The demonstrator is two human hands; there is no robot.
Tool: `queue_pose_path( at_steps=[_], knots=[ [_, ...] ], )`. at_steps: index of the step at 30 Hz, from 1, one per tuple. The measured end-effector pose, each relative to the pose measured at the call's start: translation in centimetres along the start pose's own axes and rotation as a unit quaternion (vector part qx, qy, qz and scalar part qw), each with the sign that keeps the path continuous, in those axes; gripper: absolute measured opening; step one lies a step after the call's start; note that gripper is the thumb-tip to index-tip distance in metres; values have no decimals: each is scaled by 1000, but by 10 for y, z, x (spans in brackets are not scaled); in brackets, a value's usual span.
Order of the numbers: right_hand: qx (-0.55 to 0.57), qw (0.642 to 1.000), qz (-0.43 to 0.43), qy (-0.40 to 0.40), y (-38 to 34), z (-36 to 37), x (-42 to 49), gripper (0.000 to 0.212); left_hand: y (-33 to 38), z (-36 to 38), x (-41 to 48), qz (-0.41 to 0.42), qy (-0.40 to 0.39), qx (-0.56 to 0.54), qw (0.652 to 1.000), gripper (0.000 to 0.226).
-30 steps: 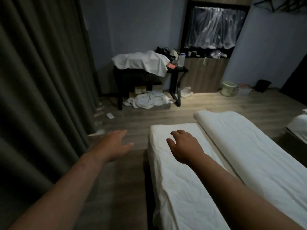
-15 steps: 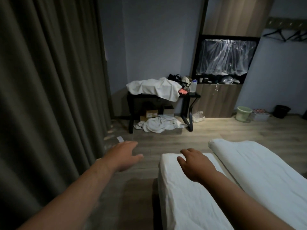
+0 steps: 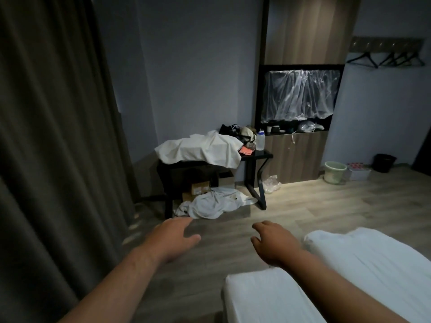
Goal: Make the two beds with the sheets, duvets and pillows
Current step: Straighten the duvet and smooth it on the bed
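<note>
Hands stretch out in front of me above the wood floor (image 3: 303, 206). My left hand (image 3: 171, 238) is flat, spread wide, and holds nothing. My right hand (image 3: 275, 244) is loose and holds nothing too. A white bed (image 3: 261, 297) sits just below my right arm. One white sheet (image 3: 200, 149) lies on the black desk (image 3: 261, 155), another in a heap (image 3: 214, 203) under it.
</note>
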State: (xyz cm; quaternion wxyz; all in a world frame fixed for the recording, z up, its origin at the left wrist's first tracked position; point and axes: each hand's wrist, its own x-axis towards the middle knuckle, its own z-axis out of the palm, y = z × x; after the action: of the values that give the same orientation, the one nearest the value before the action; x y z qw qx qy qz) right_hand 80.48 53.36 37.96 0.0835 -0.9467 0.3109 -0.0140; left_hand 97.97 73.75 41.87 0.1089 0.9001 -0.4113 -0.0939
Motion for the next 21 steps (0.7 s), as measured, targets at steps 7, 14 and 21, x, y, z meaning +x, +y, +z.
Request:
queue_pose_path(
  at_steps=[7, 14, 21],
  knots=[
    [8, 1000, 12, 24, -14, -30, 116, 51, -36, -31, 127, 26, 0, -9, 1000, 75],
    [1, 996, 76, 50, -20, -39, 247, 46, -95, -62, 282, 66, 9, -43, 997, 70],
    [66, 983, 157, 70, -58, -25, 381, 45, -152, -104, 447, 135, 16, -50, 989, 53]
  ],
)
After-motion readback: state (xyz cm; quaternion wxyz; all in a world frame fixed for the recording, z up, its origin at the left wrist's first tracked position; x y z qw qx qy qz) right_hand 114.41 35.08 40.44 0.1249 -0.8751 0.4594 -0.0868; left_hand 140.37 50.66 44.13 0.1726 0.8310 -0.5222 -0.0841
